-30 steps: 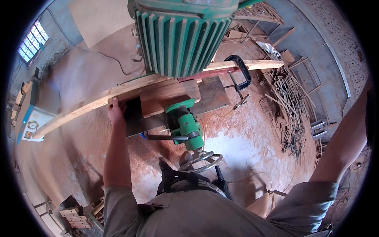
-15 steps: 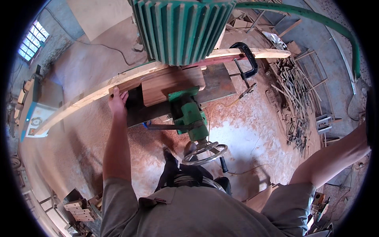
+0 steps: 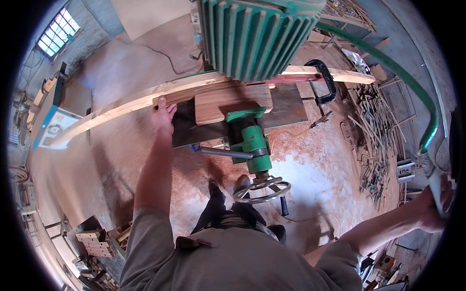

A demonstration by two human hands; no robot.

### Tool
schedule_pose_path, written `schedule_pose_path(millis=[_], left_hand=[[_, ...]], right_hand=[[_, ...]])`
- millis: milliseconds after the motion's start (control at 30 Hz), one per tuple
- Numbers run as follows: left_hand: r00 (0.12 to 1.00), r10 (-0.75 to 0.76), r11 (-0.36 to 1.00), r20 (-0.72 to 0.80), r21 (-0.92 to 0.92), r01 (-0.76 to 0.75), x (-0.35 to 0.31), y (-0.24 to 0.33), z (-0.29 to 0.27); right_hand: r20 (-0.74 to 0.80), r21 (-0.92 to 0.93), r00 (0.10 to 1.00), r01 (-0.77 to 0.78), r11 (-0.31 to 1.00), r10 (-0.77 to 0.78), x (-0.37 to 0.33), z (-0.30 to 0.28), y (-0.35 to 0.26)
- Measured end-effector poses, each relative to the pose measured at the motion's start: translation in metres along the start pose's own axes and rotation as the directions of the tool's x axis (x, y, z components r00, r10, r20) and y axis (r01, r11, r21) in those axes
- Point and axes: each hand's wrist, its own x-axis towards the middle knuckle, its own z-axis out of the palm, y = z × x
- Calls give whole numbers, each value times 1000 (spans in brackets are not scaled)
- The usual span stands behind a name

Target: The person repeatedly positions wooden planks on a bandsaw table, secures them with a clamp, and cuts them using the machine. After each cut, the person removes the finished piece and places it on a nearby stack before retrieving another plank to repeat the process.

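Observation:
My left hand (image 3: 163, 115) has its fingers curled on the left end of a narrow brown wooden board (image 3: 187, 94). This board lies against a long pale wooden fence (image 3: 141, 100). A wider brown wood block (image 3: 211, 107) sits in front of it on the dark metal machine table (image 3: 187, 132), pressed by a green clamp (image 3: 250, 114). Above hangs a ribbed green motor housing (image 3: 257, 41), hiding the middle of the board. Far to the right, my right hand (image 3: 433, 206) grips a grey lever handle (image 3: 435, 188) at the end of a curved green arm (image 3: 410, 85).
A handwheel (image 3: 262, 190) projects from the clamp toward me. A black C-clamp (image 3: 329, 85) holds the fence at the right. Thin wood offcuts (image 3: 371, 145) are heaped on the dusty floor at right. A control box (image 3: 57, 127) stands at left; wood blocks (image 3: 94, 242) are stacked lower left.
My right hand, out of sight before, now shows on the lever handle at the right. The whole view has shifted, the machine appearing further right. My left hand stays at the board's end.

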Motion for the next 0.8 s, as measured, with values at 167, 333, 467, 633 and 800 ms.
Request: schedule_pose_path(millis=[167,333,467,633,800], left_hand=[[1000,16,1000,10,-2,-16,-1,2,-2],[999,28,999,18,14,-28,-2,4,-4],[999,26,1000,30,0,-26,-3,3,2],[999,18,1000,43,-8,-18,-3,4,-5],[998,-59,997,36,-47,60,0,6,-4]], right_hand=[[-338,117,941,14,993,27,-44,-15,3],[-385,124,923,43,991,8,-91,-11,14],[-325,82,946,5,997,22,-129,-17,14],[-260,214,943,-154,965,208,-184,-42,17],[-248,50,920,-300,953,303,-247,-69,15]])
